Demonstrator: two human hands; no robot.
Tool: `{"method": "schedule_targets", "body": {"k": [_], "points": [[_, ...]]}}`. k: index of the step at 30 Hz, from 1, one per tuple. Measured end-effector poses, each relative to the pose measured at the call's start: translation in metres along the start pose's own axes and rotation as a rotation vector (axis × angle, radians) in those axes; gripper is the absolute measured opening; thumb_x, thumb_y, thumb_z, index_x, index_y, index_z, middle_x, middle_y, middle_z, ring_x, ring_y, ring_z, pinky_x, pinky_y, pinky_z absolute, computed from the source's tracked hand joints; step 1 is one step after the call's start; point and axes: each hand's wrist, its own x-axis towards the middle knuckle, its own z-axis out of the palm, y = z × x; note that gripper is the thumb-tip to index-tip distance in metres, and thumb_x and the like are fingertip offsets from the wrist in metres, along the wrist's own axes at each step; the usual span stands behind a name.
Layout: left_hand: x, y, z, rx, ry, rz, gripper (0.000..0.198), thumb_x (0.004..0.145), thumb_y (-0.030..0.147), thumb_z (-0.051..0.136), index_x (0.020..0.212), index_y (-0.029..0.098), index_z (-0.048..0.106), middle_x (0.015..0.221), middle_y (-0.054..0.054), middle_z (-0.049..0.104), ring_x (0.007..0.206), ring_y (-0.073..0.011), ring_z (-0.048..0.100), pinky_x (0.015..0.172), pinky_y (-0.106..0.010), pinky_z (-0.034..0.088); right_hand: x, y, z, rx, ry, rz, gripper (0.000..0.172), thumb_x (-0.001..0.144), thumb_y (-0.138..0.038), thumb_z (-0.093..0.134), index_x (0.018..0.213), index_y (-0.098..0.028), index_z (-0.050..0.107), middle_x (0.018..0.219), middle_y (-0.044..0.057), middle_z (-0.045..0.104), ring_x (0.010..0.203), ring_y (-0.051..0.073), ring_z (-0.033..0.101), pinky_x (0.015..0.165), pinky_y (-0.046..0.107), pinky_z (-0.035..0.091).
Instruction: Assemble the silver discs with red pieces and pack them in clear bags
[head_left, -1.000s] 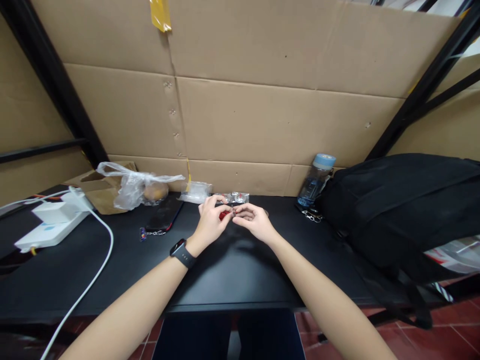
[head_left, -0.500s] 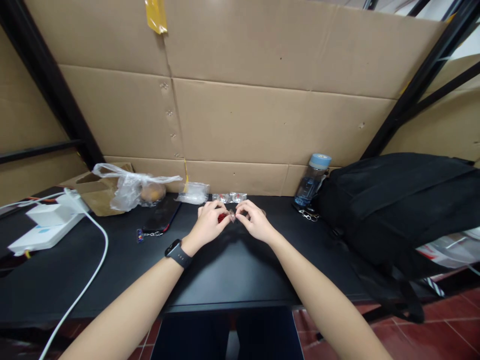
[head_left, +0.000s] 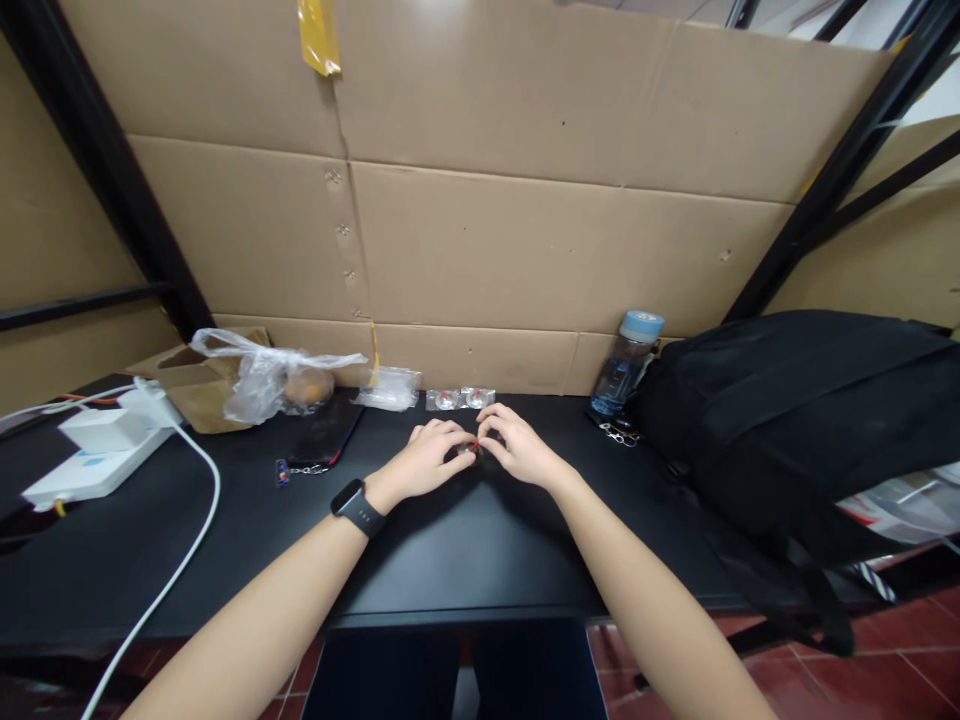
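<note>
My left hand (head_left: 429, 462), with a dark watch (head_left: 357, 507) on its wrist, and my right hand (head_left: 519, 447) meet over the black table. Between their fingertips is a small shiny, see-through piece with red on it (head_left: 468, 448), perhaps a little packet; fingers cover most of it. Both hands are closed in a pinch on it, thumbs towards each other. Just beyond them lie two small clear packets, a left one (head_left: 442, 400) and a right one (head_left: 477, 398), each with a bit of red inside.
Farther left are a stack of clear plastic bags (head_left: 391, 388), a black phone (head_left: 325, 432), a tied plastic bag (head_left: 259, 385) and a white power strip (head_left: 90, 475) with a cable. A water bottle (head_left: 624, 365) and black backpack (head_left: 810, 420) stand right. Cardboard (head_left: 480, 250) walls the back.
Both hands have shifted slightly right and closer together. The dark red patch under my left fingers no longer shows; a thin red bit now shows between the fingertips.
</note>
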Motion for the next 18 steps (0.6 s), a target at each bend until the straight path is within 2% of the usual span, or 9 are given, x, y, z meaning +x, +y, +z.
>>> {"method": "schedule_targets", "body": {"k": [3, 4, 7, 10, 13, 18], "points": [[0.002, -0.027, -0.013, 0.034, 0.064, -0.042, 0.033, 0.103, 0.042, 0.040, 0.124, 0.030, 0.063, 0.122, -0.005, 0.065, 0.112, -0.0244, 0.056, 0.097, -0.040, 0.042, -0.001, 0.003, -0.005, -0.018, -0.079, -0.001, 0.009, 0.094, -0.014, 0.059, 0.088, -0.019, 0.062, 0.116, 0.009, 0.057, 0.112, 0.023, 0.055, 0.103, 0.040, 0.042], [0.001, -0.040, -0.021, 0.084, 0.108, -0.090, 0.033, 0.102, 0.038, 0.040, 0.121, 0.029, 0.065, 0.121, -0.006, 0.066, 0.112, -0.0254, 0.056, 0.097, -0.040, 0.042, -0.002, 0.004, -0.006, -0.017, -0.103, 0.001, 0.010, 0.094, -0.013, 0.059, 0.087, -0.019, 0.063, 0.116, 0.009, 0.058, 0.112, 0.023, 0.055, 0.103, 0.040, 0.042], [-0.012, -0.083, -0.046, 0.332, 0.274, -0.346, 0.032, 0.096, 0.028, 0.046, 0.119, 0.026, 0.067, 0.120, -0.009, 0.066, 0.114, -0.0318, 0.053, 0.095, -0.045, 0.040, -0.004, 0.008, -0.009, -0.013, -0.191, 0.012, 0.010, 0.092, -0.012, 0.062, 0.085, -0.019, 0.064, 0.112, 0.008, 0.061, 0.107, 0.021, 0.059, 0.098, 0.037, 0.044], [-0.030, -0.114, -0.063, 0.484, 0.268, -0.488, 0.033, 0.092, 0.030, 0.052, 0.121, 0.026, 0.068, 0.120, -0.011, 0.066, 0.113, -0.0359, 0.050, 0.091, -0.048, 0.038, -0.006, 0.012, -0.011, -0.026, -0.278, 0.034, 0.006, 0.088, -0.016, 0.069, 0.082, -0.019, 0.067, 0.102, 0.005, 0.064, 0.096, 0.020, 0.062, 0.090, 0.033, 0.047], [-0.039, -0.128, -0.064, 0.506, 0.254, -0.538, 0.029, 0.092, 0.035, 0.055, 0.115, 0.028, 0.071, 0.120, -0.010, 0.066, 0.113, -0.0356, 0.048, 0.089, -0.047, 0.036, -0.006, 0.016, -0.014, -0.029, -0.254, 0.085, 0.008, 0.084, -0.022, 0.075, 0.090, -0.020, 0.069, 0.095, 0.004, 0.065, 0.088, 0.019, 0.062, 0.081, 0.030, 0.048], [-0.035, -0.132, -0.053, 0.495, 0.355, -0.555, 0.019, 0.090, 0.035, 0.059, 0.094, 0.026, 0.075, 0.112, -0.010, 0.068, 0.110, -0.0341, 0.047, 0.090, -0.048, 0.030, -0.009, 0.028, -0.024, -0.020, -0.110, 0.133, 0.012, 0.084, -0.018, 0.072, 0.096, -0.020, 0.069, 0.099, 0.004, 0.065, 0.086, 0.017, 0.062, 0.079, 0.028, 0.047]]}}
